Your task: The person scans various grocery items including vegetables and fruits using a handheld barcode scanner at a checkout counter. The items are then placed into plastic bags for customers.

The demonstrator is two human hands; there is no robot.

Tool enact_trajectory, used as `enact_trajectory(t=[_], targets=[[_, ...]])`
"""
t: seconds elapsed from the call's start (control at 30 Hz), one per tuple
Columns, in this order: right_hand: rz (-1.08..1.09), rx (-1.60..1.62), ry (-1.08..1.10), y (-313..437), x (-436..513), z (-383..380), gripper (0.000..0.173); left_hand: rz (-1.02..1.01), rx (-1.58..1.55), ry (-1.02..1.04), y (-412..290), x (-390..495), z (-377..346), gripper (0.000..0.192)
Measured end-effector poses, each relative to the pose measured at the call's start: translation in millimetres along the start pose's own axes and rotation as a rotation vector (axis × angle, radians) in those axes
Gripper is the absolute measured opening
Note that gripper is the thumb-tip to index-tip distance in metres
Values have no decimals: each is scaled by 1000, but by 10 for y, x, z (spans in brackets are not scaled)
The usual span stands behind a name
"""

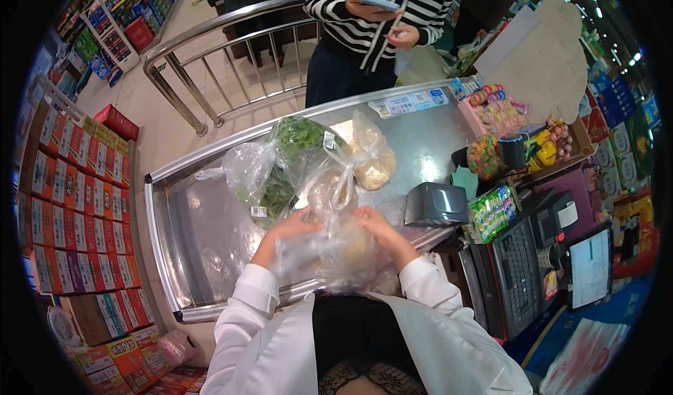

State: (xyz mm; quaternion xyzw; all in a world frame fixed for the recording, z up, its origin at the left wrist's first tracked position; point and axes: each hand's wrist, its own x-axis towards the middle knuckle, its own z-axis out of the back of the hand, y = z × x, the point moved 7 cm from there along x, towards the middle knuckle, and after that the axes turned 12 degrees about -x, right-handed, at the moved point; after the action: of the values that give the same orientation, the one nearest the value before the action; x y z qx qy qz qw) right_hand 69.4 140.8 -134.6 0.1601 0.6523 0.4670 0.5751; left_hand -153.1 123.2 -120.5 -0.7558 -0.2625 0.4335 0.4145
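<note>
Close in front of me, my left hand [291,230] and my right hand [379,231] are at either side of a clear plastic bag [344,255]. Both hold its film. Motion blurs the bag, and something yellowish inside cannot be made out. Just beyond my hands, knotted clear bags of leafy greens [301,136] and of darker greens [273,198] lie on the metal checkout counter [194,237]; both bear labels. Right of them is a tied bag of pale food [374,158], perhaps noodles or bean sprouts. The plastic hides some of my fingertips.
Across the counter, a person in a striped top [381,32] holds a phone [378,2]. A dark grey scanner-like box [437,204], candy boxes [499,113], a keyboard [518,274] and a monitor [590,266] are at right. Left are stacked cartons [79,211] and a steel railing [231,19].
</note>
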Motion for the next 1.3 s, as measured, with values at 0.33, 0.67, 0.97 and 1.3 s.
enact_trajectory(t=[0.33, 0.67, 0.97, 1.3], targets=[[-73, 389, -133, 90, -39, 125, 56, -242, -549, -299, -277, -114, -181, 57], [83, 105, 25, 451, -66, 56, 47, -150, -484, -137, -313, -54, -259, 64], [322, 329, 14, 823, -381, -113, 24, -158, 105, -34, -765, -236, -737, 63], [520, 640, 53, 1509, -1085, 415, 13, -342, -310, -108, -1221, -1226, -550, 39]])
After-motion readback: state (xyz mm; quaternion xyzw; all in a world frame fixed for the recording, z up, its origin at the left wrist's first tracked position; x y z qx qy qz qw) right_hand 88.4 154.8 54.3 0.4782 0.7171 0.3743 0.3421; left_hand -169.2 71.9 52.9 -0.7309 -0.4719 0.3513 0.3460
